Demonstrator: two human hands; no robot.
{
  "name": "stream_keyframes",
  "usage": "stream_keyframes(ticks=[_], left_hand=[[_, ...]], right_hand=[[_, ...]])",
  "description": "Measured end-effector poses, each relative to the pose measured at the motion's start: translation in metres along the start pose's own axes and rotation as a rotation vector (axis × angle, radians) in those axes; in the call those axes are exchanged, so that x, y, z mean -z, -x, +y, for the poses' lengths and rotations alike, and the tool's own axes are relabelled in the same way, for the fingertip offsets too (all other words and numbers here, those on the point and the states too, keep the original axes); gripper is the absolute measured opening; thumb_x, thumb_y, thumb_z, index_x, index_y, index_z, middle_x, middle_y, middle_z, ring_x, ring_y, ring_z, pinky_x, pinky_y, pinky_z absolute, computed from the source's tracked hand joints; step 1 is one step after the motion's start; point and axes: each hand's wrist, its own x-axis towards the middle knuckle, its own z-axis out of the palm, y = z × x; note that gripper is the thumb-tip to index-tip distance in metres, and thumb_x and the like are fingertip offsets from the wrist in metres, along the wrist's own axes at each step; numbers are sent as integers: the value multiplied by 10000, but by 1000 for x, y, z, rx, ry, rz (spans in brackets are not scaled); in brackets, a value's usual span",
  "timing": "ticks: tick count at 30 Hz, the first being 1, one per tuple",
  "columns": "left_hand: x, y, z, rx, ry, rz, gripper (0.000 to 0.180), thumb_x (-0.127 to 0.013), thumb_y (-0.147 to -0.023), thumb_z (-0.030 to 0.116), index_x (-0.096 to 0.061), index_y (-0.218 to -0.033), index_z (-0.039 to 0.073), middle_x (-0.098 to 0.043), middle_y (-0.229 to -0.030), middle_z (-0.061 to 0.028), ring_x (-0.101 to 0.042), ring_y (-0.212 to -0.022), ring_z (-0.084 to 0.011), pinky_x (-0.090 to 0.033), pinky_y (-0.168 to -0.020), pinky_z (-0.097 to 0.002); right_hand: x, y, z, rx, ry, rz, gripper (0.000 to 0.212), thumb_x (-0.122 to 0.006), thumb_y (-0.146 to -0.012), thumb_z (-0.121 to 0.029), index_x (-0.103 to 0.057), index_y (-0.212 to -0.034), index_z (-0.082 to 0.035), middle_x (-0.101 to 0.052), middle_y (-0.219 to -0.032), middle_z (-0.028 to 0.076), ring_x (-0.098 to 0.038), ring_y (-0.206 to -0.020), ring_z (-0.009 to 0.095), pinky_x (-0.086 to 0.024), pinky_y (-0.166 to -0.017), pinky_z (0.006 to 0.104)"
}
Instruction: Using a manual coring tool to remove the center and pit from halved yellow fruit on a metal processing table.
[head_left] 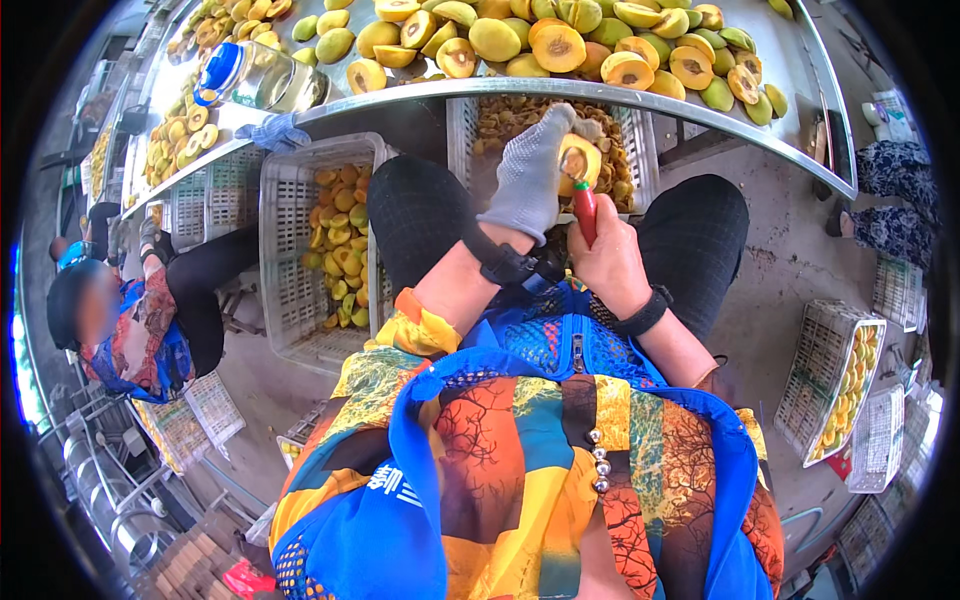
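Observation:
My left hand (527, 175), in a grey knitted glove, grips a halved yellow peach (592, 158) above my lap. My bare right hand (612, 262) is wrapped round the red handle of a pitting tool (585, 212) with a green collar. Its metal loop lies against the middle of the cut face. Whether the pit is loose cannot be made out. Beneath my hands, between my knees, a pale crate (645, 150) holds brown pits and scraps (515, 120). Straight ahead, a metal table (430, 97) carries whole and halved peaches (560, 47).
A crate (285, 250) of peach halves (342, 240) stands by my left knee. A clear jug with a blue lid (265, 78) and a blue cloth (273, 132) lie at the table's left. Another person (135, 330) sits at left. More crates (810, 370) stand at right.

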Motion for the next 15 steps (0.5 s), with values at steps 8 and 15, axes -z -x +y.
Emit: stream_keyframes(ticks=[8,15], left_hand=[[-18,16,-6,-247,-55,106,490,-365,-944,435,-542,-1120,13,-586,-1060,-80,-553,-949,-148,-454,-835,-270],[-19,20,-7,-291,-132,75,496,-352,-949,431,-519,-1165,17,-559,-1108,-83,-526,-998,-140,-429,-880,-267]], right_hand=[[-5,0,1,-41,-9,59,191,-543,-779,-63,-440,-931,-8,-543,-715,275,-549,-726,459,-431,-597,464],[-6,1,-1,-44,-18,89,197,-555,-777,-45,-428,-923,-5,-545,-737,282,-540,-758,467,-430,-606,467]])
